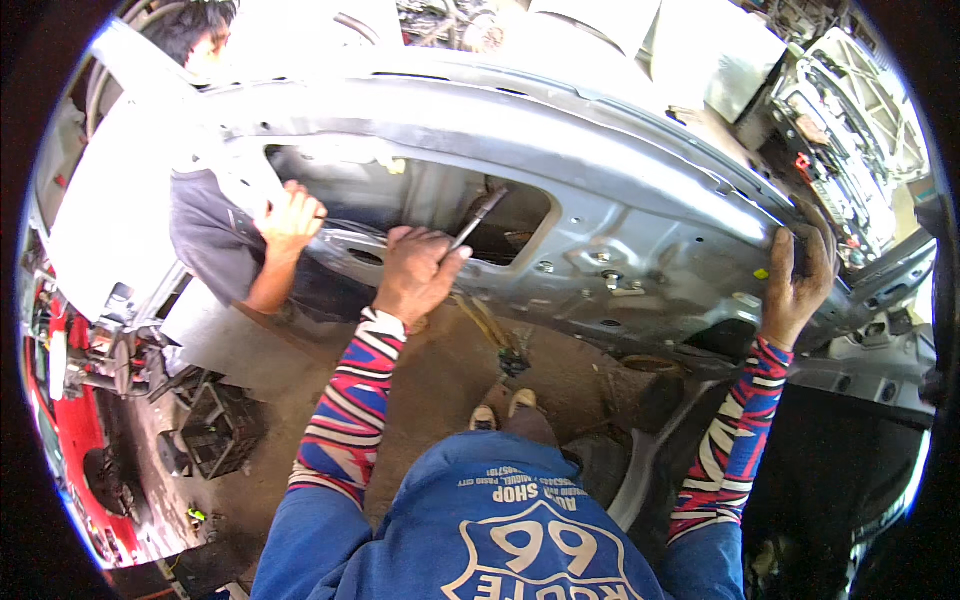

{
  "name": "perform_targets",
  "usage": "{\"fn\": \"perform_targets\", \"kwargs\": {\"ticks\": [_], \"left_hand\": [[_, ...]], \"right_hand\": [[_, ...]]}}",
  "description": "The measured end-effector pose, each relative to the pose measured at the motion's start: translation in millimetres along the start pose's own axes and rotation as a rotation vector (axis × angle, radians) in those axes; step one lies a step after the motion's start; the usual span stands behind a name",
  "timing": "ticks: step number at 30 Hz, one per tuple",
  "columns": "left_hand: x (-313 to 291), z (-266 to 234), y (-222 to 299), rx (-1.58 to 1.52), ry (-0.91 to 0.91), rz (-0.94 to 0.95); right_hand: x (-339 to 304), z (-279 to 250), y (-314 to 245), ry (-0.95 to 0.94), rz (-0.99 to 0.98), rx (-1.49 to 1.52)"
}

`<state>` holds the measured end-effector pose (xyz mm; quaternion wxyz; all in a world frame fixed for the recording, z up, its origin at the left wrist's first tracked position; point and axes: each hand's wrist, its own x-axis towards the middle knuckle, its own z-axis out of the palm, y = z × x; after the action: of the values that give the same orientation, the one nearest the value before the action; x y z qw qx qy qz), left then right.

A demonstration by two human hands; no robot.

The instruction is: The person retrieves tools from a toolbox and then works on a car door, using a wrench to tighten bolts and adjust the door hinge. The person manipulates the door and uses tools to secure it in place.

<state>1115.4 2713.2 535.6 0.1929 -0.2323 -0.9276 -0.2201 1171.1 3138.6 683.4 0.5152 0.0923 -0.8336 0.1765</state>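
A bare grey car door (660, 240) stretches across in front of me, its inner side with a large cut-out toward me. My left hand (415, 275) is closed at the lower edge of that cut-out. From between its thumb and fingers a slim silver rod-like tool (480, 216) points up and right across the opening; its exact kind is unclear. Over on the right, my right hand (803, 270) grips the door near its right end, fingers hooked over the upper edge. Another person's hand (292, 218) holds the door's left part.
That person (215, 225) in a dark shirt leans in from the left. A black crate (220, 430) stands on the floor, near a red car part (85, 450). Beside my right arm lies a dark car body opening (840, 470). More car parts (850, 130) stand at the upper right.
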Motion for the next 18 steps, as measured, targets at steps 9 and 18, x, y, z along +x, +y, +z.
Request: {"fn": "perform_targets", "kwargs": {"ticks": [9,18], "left_hand": [[-9.8,15.0,-1.8,-0.122,0.140,-0.043],[-47.8,-24.3,40.0,-0.355,0.440,-0.326]], "right_hand": [[-74.8,95.0,-163.1,-0.550,-0.266,0.757],[-92.9,187.1,-207.4,-0.592,-0.122,0.996]]}}
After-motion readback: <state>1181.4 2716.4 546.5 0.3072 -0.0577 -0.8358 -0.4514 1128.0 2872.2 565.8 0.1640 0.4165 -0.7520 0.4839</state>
